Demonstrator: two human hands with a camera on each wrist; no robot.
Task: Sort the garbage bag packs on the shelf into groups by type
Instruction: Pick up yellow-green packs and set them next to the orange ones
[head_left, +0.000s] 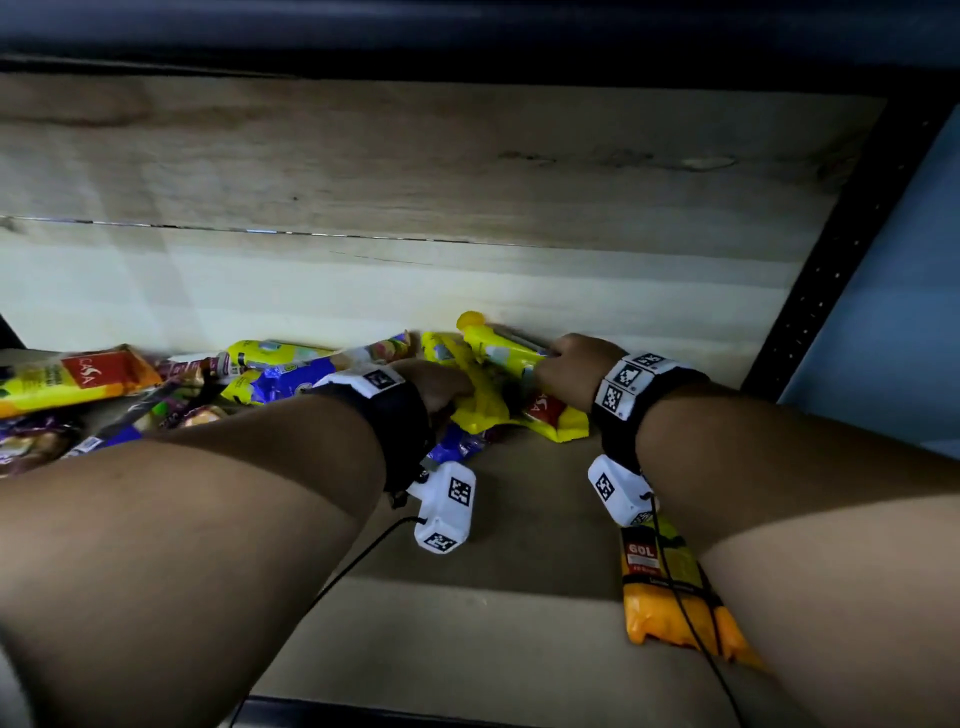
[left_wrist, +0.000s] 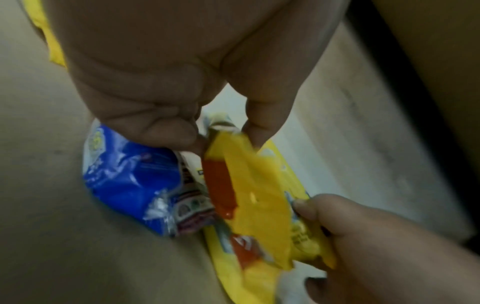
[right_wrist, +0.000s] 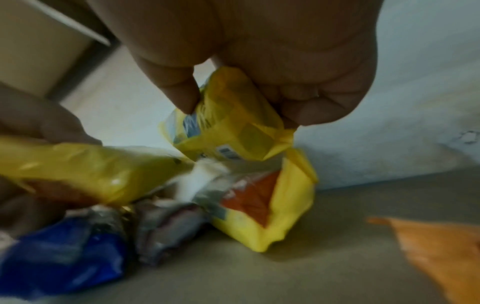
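Mixed garbage bag packs lie heaped on the shelf board (head_left: 524, 525). My left hand (head_left: 447, 389) pinches the top edge of a yellow pack with a red patch (left_wrist: 249, 185) between thumb and finger, lifting it off a blue pack (left_wrist: 130, 181). Just to the right, my right hand (head_left: 566, 369) grips another yellow pack (right_wrist: 233, 123), held above a third yellow pack with a red label (right_wrist: 272, 201) that lies on the board. The two hands are close together at the pile's right end.
More packs spread to the left: a yellow-and-red one (head_left: 78, 379), purple ones (head_left: 36, 441), a blue one (head_left: 291, 384). An orange pack (head_left: 670, 597) lies alone near the front under my right forearm. A wooden back wall (head_left: 467, 182) and a black upright (head_left: 831, 270) bound the shelf.
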